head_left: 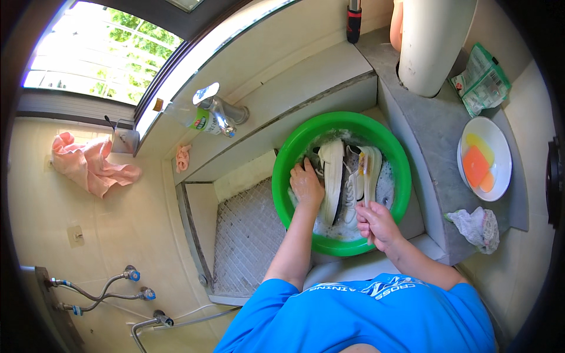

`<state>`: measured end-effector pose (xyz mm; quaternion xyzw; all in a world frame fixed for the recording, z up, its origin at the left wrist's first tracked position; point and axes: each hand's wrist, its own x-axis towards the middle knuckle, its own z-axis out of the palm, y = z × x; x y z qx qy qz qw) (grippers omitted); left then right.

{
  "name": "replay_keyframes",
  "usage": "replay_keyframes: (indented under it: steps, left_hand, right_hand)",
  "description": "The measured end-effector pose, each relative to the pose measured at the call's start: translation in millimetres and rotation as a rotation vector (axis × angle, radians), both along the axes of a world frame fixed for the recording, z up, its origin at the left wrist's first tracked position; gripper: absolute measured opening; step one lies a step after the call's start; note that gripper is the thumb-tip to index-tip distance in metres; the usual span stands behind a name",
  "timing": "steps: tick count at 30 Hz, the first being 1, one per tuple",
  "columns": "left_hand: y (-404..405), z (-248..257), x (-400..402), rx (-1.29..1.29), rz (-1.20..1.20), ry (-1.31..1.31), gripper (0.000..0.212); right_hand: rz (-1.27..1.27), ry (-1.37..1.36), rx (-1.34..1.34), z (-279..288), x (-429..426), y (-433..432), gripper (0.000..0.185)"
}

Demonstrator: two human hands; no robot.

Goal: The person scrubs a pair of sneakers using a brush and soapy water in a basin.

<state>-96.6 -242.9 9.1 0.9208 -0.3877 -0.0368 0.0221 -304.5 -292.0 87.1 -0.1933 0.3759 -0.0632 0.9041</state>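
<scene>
A green plastic basin [279,185] of soapy water holds a pair of white lace-up shoes. The left shoe [332,185] is tipped on its side, its sole edge facing up; the other shoe [351,194] lies beside it, laces showing. My left hand [306,183] rests, fingers apart, in the suds against the left shoe's outer side; its thumb is hard to make out. In my right hand [377,223] is the handle of a clear-handled brush [367,178]. Its yellowish bristle end is against the right shoe, near the shoe's opening.
A grey ledge [415,128] at right carries a white bowl [504,176] with orange and yellow pieces, a green packet [483,81], a crumpled mesh cloth [476,229] and a thick white pipe [435,48]. A plastic bottle [190,115] stands upper left. Water valves [145,293] line the left wall.
</scene>
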Motion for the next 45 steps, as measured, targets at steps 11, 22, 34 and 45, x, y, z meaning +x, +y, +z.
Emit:
replay_keyframes:
  steps: [11,22,34,45]
  left_hand:
    - [24,-73,-1,-0.227,0.143,0.209,0.062]
    - [48,13,16,-0.659,0.423,1.153,0.044]
    - [1,21,-38,-0.352,0.029,0.439,0.053]
    - [21,-44,24,-0.632,0.341,0.303,0.052]
  right_hand:
    - [0.028,0.040,0.038,-4,-3,5,0.011]
    - [0.063,-0.013,0.037,-5,2,6,0.010]
    - [0.103,0.007,0.103,0,0,12,0.011]
    - [0.107,0.017,0.065,-6,1,13,0.013]
